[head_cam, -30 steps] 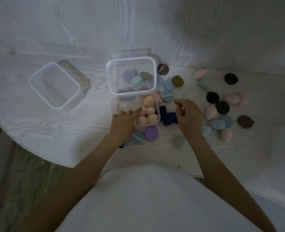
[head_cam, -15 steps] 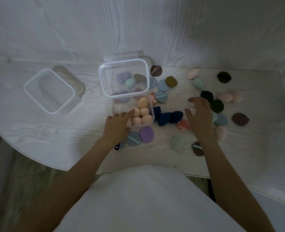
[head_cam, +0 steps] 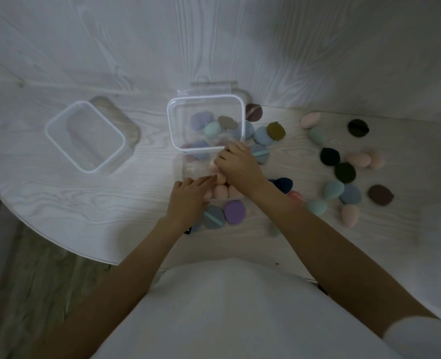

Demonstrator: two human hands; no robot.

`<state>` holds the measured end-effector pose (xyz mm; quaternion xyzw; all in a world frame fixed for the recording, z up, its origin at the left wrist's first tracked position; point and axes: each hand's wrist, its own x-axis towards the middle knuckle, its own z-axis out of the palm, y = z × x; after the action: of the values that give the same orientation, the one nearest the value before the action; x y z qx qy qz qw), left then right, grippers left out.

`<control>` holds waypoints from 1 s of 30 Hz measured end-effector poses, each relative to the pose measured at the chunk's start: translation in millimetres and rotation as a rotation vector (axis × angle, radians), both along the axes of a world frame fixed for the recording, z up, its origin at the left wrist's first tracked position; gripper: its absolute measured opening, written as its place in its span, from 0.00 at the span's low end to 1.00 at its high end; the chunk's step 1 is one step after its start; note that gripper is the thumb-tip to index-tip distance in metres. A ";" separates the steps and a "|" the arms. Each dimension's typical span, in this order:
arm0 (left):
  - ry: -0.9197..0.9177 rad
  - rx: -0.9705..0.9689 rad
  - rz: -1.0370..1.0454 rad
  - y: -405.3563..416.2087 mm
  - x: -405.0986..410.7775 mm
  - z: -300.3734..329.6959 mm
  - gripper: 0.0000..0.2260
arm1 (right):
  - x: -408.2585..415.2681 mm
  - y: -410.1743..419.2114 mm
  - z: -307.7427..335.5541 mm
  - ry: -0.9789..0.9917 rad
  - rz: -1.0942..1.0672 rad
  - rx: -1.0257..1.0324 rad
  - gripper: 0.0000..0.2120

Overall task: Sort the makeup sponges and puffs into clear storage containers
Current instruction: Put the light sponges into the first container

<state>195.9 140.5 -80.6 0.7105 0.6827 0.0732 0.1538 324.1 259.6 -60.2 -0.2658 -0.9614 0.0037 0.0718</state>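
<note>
Nearest to me, my left hand (head_cam: 188, 200) rests against the near-left corner of the small clear plastic box of peach egg-shaped sponges (head_cam: 220, 191). Its fingers are laid out fairly straight along the rim, pressing more than gripping; I read that as steadying the box so it does not slide. Just below it on the pale wood-grain table (head_cam: 84, 203) lie a grey round puff with a teal band (head_cam: 212, 216) and a purple round puff (head_cam: 235, 211), touching each other and not yet sorted.

My right hand (head_cam: 240, 167) is over the open top of that same box, fingers bunched and curled downward. I cannot tell whether they pinch a sponge or have let one go; the knuckles hide it. Judging by the position, I am delivering a peach sponge to its matching group.

Behind the hands stands a taller clear rectangular container (head_cam: 206, 125) holding lilac, mint and taupe pieces. Further left, well apart, a second clear container (head_cam: 84, 139) holds nothing I can see.

To the right, loose pieces are scattered: a navy wedge sponge (head_cam: 282, 183), dark green puffs (head_cam: 329, 156), pink egg sponges (head_cam: 358, 159), a brown puff (head_cam: 380, 194). Much sorting remains.
</note>
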 end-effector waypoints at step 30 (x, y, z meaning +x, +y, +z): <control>-0.164 0.285 0.346 -8.6 -13.1 17.3 0.18 | 118.5 140.5 -22.5 0.081 -0.790 -0.275 0.15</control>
<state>182.8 131.9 -63.3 0.5891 0.7623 0.2517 0.0922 442.6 400.0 -82.7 -0.6208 -0.7724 0.1147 0.0692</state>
